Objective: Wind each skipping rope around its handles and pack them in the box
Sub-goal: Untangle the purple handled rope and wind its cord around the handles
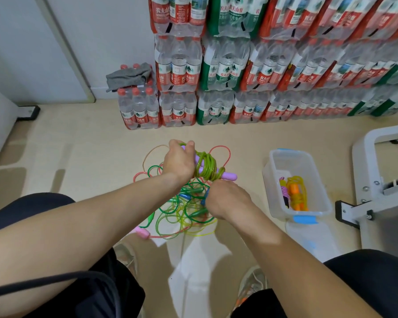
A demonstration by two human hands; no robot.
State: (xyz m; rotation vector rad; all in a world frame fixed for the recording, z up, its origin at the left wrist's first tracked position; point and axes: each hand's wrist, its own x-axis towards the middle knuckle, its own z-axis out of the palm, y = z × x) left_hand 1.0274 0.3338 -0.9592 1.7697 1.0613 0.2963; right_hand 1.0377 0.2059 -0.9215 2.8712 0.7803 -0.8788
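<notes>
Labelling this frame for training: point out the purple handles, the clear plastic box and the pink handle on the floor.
purple handles (229,176): head view, its free rounded end.
clear plastic box (290,162): head view, bare far wall.
pink handle (143,232): head view, middle of its body.

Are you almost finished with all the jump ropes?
Not yet. The box holds wound ropes, one with orange handles. The left hand grips purple handles partly wrapped in green rope; the right hand is just below, its grip hidden. A tangled pile waits on the floor.
</notes>
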